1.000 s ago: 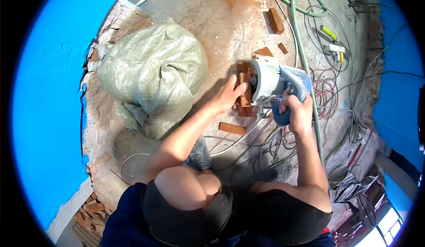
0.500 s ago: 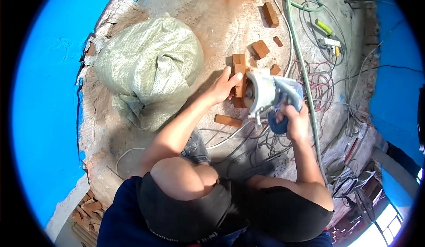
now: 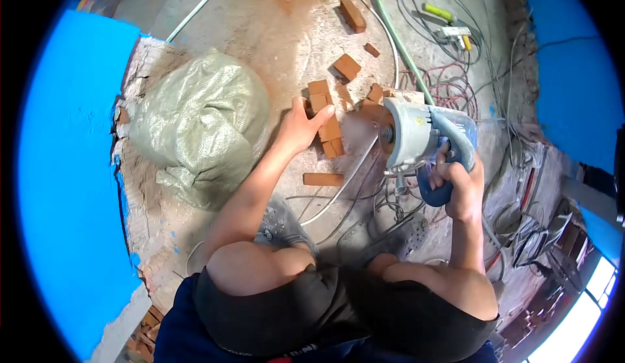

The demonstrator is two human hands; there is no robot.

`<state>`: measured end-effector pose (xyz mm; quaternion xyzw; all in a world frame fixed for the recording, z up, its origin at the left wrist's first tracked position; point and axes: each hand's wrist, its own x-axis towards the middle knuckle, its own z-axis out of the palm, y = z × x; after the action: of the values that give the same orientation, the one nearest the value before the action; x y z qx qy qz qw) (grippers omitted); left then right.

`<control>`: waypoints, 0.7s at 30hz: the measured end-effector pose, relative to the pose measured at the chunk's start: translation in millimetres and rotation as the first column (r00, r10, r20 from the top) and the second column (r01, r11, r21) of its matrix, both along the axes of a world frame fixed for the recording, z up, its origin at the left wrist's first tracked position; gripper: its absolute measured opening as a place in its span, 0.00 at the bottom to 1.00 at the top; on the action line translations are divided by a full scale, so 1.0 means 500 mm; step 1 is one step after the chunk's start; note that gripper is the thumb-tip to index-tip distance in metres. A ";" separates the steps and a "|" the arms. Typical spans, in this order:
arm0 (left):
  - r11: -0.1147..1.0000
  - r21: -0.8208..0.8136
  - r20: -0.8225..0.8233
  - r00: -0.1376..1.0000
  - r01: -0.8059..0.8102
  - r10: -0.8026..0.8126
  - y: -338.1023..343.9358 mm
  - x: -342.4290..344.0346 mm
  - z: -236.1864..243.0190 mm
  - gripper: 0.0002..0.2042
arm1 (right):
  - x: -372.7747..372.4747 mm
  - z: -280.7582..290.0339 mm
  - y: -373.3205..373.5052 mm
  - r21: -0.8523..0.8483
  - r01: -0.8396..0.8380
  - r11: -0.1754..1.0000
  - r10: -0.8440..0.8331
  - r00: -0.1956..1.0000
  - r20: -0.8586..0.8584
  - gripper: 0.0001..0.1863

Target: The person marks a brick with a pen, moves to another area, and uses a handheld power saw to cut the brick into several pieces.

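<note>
My left hand (image 3: 299, 127) grips a reddish-brown brick (image 3: 327, 123) from its left side, thumb over the top. That brick rests across other brick pieces, one showing at its far end and another brick piece (image 3: 333, 148) at its near end. In my right hand (image 3: 461, 184) is a grey and blue circular saw (image 3: 416, 132), held by its rear handle. Its blade side faces left, apart from the held brick, and the blade itself is blurred. A thin brick strip (image 3: 323, 179) lies on the ground just nearer to me.
A tied pale-green woven sack (image 3: 202, 122) stands at left, by the broken base of a blue wall (image 3: 71, 167). Beyond my hands lie loose bricks (image 3: 347, 67). A green hose (image 3: 394, 31), tangled cables (image 3: 449, 89) and a white power strip (image 3: 454, 31) spread over the right.
The saw in my right hand has moved right, away from the brick. My left hand stays on the brick. The whole view has shifted somewhat.
</note>
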<state>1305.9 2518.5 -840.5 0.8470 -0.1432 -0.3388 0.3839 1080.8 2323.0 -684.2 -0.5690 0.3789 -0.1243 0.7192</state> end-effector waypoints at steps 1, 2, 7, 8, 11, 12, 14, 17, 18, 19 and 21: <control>1.000 -0.015 0.049 0.999 0.007 -0.007 -0.008 -0.003 0.007 0.36 | -0.004 -0.004 -0.001 0.024 0.032 0.999 -0.032 0.999 -0.001 0.14; 1.000 -0.028 0.058 0.998 0.003 -0.002 -0.011 -0.005 0.006 0.33 | -0.009 -0.008 -0.003 0.048 0.061 0.997 -0.061 0.998 -0.003 0.14; 0.954 -0.275 -0.173 0.982 -0.116 0.070 0.067 0.019 -0.033 0.20 | -0.045 -0.027 -0.002 0.183 0.125 0.975 -0.126 0.992 -0.005 0.14; 0.932 -0.269 -0.325 0.934 -0.243 0.149 0.071 0.012 -0.039 0.19 | -0.056 -0.032 -0.005 0.198 0.142 0.970 -0.143 0.990 -0.009 0.15; 0.830 -0.358 -0.566 0.807 -0.427 0.171 0.094 -0.001 -0.066 0.18 | -0.067 -0.045 -0.008 0.228 0.125 0.966 -0.125 0.992 -0.016 0.16; 0.792 -0.397 -0.616 0.774 -0.464 0.145 0.102 0.000 -0.059 0.18 | -0.055 -0.041 -0.004 0.238 0.117 0.964 -0.119 0.993 -0.006 0.16; 0.744 -0.405 -0.705 0.700 -0.531 0.116 0.115 0.001 -0.046 0.19 | -0.039 -0.041 0.005 0.263 0.085 0.961 -0.092 0.996 0.016 0.16; 0.734 -0.431 -0.725 0.686 -0.525 0.065 0.097 -0.006 -0.071 0.19 | -0.039 -0.047 0.004 0.287 0.070 0.955 -0.080 0.997 0.020 0.16; 0.725 -0.437 -0.722 0.689 -0.532 0.071 0.096 -0.007 -0.077 0.19 | -0.033 -0.044 0.006 0.283 0.077 0.956 -0.088 0.996 0.026 0.16; 0.714 -0.417 -0.753 0.654 -0.563 0.076 0.096 -0.010 -0.080 0.20 | -0.030 -0.043 0.010 0.281 0.087 0.956 -0.098 0.995 0.028 0.16; 0.693 -0.395 -0.783 0.615 -0.602 0.088 0.104 -0.014 -0.081 0.21 | -0.032 -0.054 0.008 0.284 0.035 0.958 -0.053 0.997 0.057 0.16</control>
<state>1299.1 2570.5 -881.1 0.4783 0.0915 -0.4834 0.7275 1064.9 2327.2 -711.2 -0.4477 0.3822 -0.1031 0.8018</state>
